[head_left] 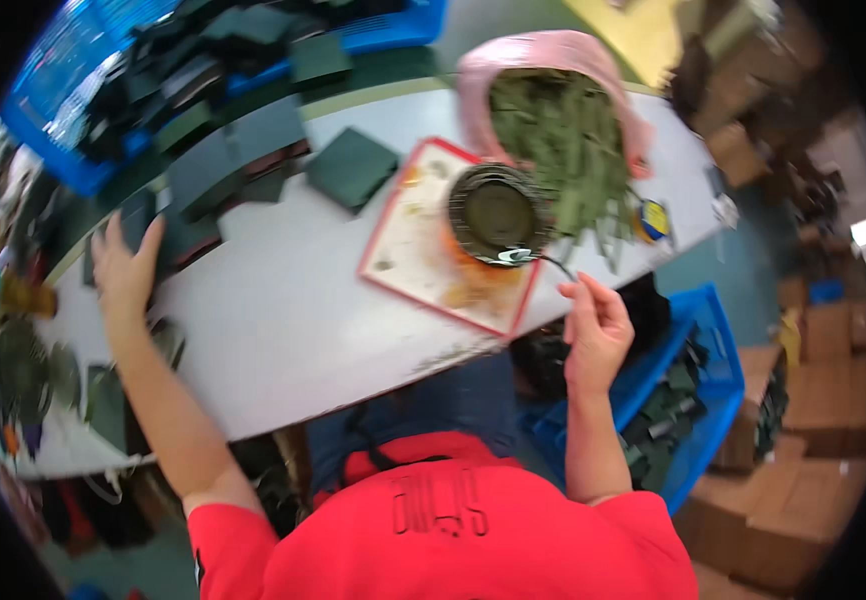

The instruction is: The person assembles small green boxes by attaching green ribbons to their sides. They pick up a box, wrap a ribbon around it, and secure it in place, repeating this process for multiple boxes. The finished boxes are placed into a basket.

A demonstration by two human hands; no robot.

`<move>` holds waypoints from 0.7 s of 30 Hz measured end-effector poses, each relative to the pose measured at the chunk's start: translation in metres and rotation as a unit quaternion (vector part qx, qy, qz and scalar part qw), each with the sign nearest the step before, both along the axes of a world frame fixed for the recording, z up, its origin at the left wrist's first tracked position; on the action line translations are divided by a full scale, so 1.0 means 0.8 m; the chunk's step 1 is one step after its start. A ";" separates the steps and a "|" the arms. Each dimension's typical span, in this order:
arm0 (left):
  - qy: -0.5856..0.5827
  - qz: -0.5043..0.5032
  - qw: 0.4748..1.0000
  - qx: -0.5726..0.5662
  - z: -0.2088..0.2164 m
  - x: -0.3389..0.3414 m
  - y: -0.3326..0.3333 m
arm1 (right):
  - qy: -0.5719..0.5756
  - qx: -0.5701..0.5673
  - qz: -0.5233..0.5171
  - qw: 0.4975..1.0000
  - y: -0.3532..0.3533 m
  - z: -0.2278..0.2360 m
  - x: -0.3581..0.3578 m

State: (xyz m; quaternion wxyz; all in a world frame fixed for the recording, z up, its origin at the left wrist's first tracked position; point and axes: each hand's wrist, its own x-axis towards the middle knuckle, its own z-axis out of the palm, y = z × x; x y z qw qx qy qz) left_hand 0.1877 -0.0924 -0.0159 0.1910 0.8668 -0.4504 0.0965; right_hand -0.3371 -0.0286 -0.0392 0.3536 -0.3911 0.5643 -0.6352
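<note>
My left hand [125, 268] reaches to the left end of the white table, its fingers spread over a dark green flat piece [139, 218]. Over on the right, my right hand [596, 325] has its fingertips pinched on a thin dark handle [559, 266] that runs to the rim of a round black bowl [498, 213]. The bowl holds something dark; motion blur hides what the handle ends in. Beneath the bowl lies a white board with a red border [423, 240], stained orange and brown. Another dark green square piece [353, 170] lies left of the board.
Dark green blocks [238, 150] line the table's far left edge, before blue crates [383, 32] of more pieces. A pink bag [475, 85] spills green strips [568, 140]. Beside it is a yellow-and-blue round item [655, 219]. A blue crate [723, 370] stands low right, near cardboard boxes [823, 375].
</note>
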 end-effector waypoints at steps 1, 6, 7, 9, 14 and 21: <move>-0.001 0.012 0.995 0.097 -0.014 0.024 -0.003 | 0.015 -0.012 0.002 1.000 -0.006 -0.003 -0.014; 0.018 -0.052 0.996 0.073 -0.007 -0.024 0.000 | 0.278 -0.005 0.000 0.960 -0.007 -0.008 -0.074; 0.028 -0.076 0.996 0.031 -0.004 -0.039 0.006 | 0.355 -0.006 0.019 0.935 -0.008 -0.008 -0.080; 0.010 -0.139 0.990 -0.038 0.001 -0.063 0.023 | 0.419 -0.014 -0.015 0.908 -0.016 -0.016 -0.090; 0.039 -0.299 0.947 -0.109 0.034 -0.128 0.077 | 0.400 0.040 -0.170 0.900 -0.031 -0.036 -0.135; 0.147 -0.429 0.890 0.031 0.010 -0.182 0.110 | 0.236 0.165 -0.208 0.935 -0.041 -0.075 -0.167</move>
